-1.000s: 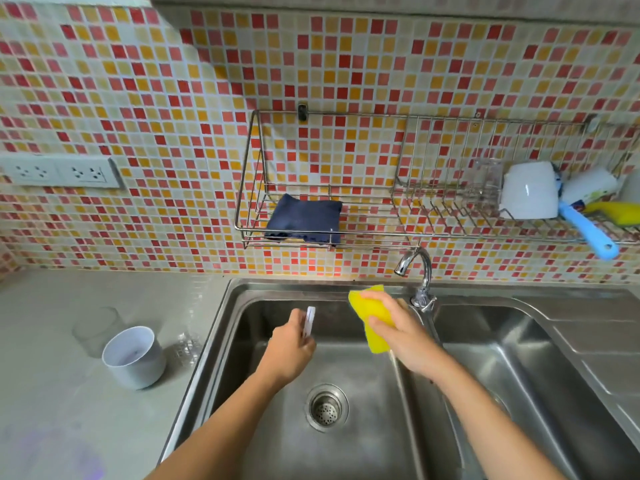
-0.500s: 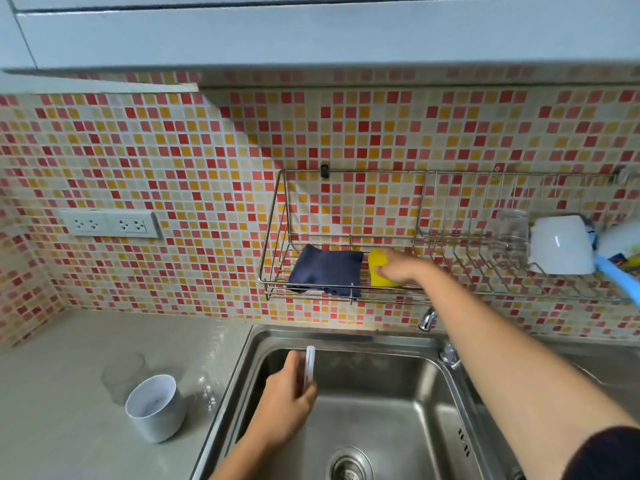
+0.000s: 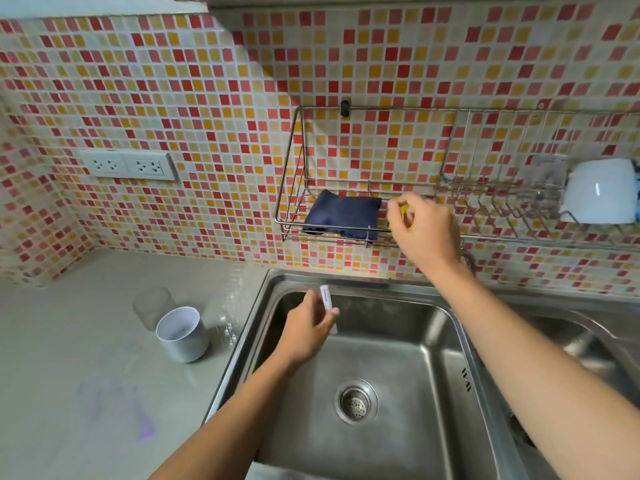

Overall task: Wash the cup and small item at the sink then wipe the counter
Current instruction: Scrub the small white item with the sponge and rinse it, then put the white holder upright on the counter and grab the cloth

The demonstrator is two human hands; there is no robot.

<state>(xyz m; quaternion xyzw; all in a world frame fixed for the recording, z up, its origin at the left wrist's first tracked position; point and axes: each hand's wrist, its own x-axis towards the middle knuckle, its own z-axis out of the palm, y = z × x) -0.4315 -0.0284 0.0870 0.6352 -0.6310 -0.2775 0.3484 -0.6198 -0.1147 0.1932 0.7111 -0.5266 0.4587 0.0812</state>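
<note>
My left hand (image 3: 308,327) pinches a small flat white item (image 3: 325,297) upright over the left basin of the steel sink (image 3: 398,341). My right hand (image 3: 426,230) is up at the wire wall rack (image 3: 294,174), its fingers curled round a yellow sponge (image 3: 405,216) that it mostly hides. Just left of the sponge, a folded navy cloth (image 3: 341,216) lies in the rack. A white cup (image 3: 181,336) stands upright on the grey counter (image 3: 69,341) left of the sink, with a clear glass (image 3: 152,306) behind it.
A white mug (image 3: 599,195) lies on its side at the rack's right end. Wall sockets (image 3: 128,165) sit on the tiled wall at left. A faint purple stain (image 3: 121,407) marks the counter near me. The drain (image 3: 356,401) is in the basin floor.
My right hand carried the yellow sponge from over the sink up into the rack beside the navy cloth. My left hand stayed over the basin with the white item.
</note>
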